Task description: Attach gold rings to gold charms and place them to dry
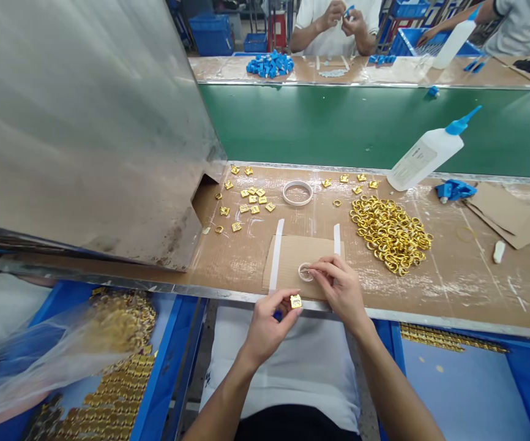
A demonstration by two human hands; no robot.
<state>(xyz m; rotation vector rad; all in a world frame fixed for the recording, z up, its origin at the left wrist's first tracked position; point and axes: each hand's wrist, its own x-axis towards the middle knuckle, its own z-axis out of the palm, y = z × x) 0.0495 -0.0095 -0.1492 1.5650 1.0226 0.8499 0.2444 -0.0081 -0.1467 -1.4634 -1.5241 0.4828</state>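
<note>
My left hand (272, 321) pinches a small gold square piece (295, 301) between thumb and fingers, just over the table's front edge. My right hand (338, 285) is closed, its fingertips at the rim of a small round clear dish (305, 272). Something thin seems to stick out from those fingertips into the dish, too fine to name. Under the dish lies a cardboard sheet (299, 248) with white tape strips at both sides. Gold rings (391, 233) form a heap to the right, and several gold square pieces (253, 199) lie scattered to the left.
A tape roll (297, 193) lies behind the cardboard. A white bottle (425, 158) with a blue nozzle leans at the back right, near blue pieces (454, 190). A large metal panel (85, 122) blocks the left. Blue trays (166, 367) flank my lap; co-workers sit across the green belt (320, 122).
</note>
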